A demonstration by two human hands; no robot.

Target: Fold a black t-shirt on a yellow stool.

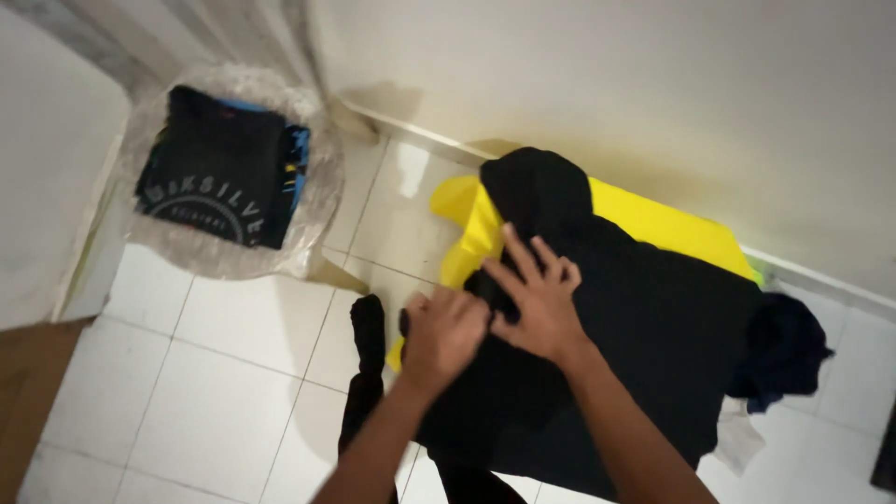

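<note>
Black garment (644,327) spread over yellow cloth (653,224)

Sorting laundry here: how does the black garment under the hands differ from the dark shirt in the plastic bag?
The black garment lies spread loosely over yellow cloth, both hands on it; the bagged shirt is folded square, untouched. The bagged shirt shows pale print; the black garment looks plain. Both are dark.

A clear plastic bag (313,201) sits open on the white tiled floor (187,392) at upper left, holding a stack of folded dark shirts (217,166) with a blue one beneath. A pale curtain (177,37) hangs behind it. A cream wall (607,75) runs along the top. At right, a crumpled dark blue garment (782,347) lies over a white cloth (739,437).
</note>
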